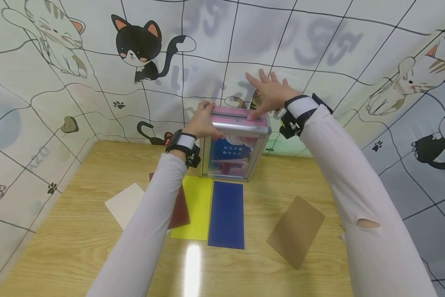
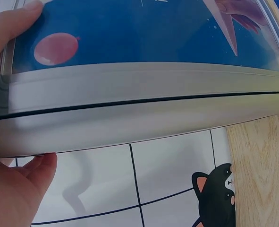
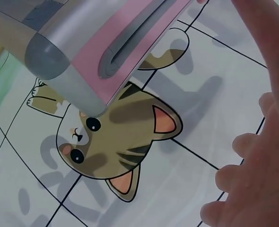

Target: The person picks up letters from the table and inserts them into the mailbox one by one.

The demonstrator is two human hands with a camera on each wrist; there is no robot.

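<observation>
i count one box [image 1: 234, 142], silver-framed with a pink slotted top, standing at the back of the one wooden desk [image 1: 77, 243]. two hands are on it: my left hand [image 1: 204, 123] and my right hand [image 1: 268, 95], each with one wrist camera strapped behind it, so two of those.

flat cards on the desk come to six, one of each colour: one white card [image 1: 125, 204], one dark red card [image 1: 179, 208], one yellow card [image 1: 194, 206], one blue card [image 1: 227, 214], one brown card [image 1: 295, 230].

correction: that makes five cards, not six.

on the backdrop i count two whole black cats among the printed ones: one black cat [image 1: 142, 45] upper left, another [image 1: 441, 140] at the right edge.
</observation>
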